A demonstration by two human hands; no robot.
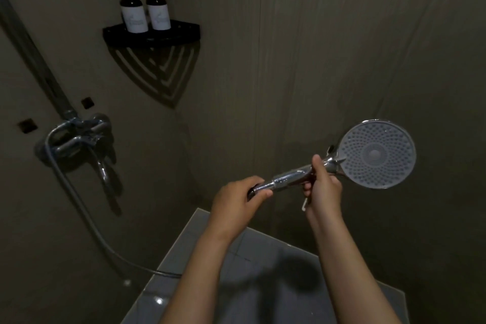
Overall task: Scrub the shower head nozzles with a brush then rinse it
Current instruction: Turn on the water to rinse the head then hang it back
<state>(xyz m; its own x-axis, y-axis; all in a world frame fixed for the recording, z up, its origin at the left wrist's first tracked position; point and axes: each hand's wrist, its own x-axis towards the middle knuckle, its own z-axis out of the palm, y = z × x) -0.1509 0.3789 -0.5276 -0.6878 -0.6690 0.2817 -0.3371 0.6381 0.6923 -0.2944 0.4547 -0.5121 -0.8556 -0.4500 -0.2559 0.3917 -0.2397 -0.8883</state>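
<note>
Chrome shower head (376, 154) is held out right of the wall mixer (79, 137), nozzle face up toward the cam. Left hand (236, 198) wraps the hose end of the handle, right hand (322, 187) grips near the neck w/ a thin white stick, prob the brush (304, 204). Scrubbing hasn't started imo; next, bristles onto the nozzles.

Single head-worn wide-angle view, no second camera to overlap with. Looks forward and down into a dim shower corner (walls bow from lens distortion). Both forearms enter from the bottom edge, so hands sit close and lower-centre. Black corner wall shelf (151, 34) sits top-left, farther off; chrome wall mixer tap (79, 137) at left mid-height. Glossy grey tiled floor (184, 284) fills the bottom, seen steeply from above.
</note>
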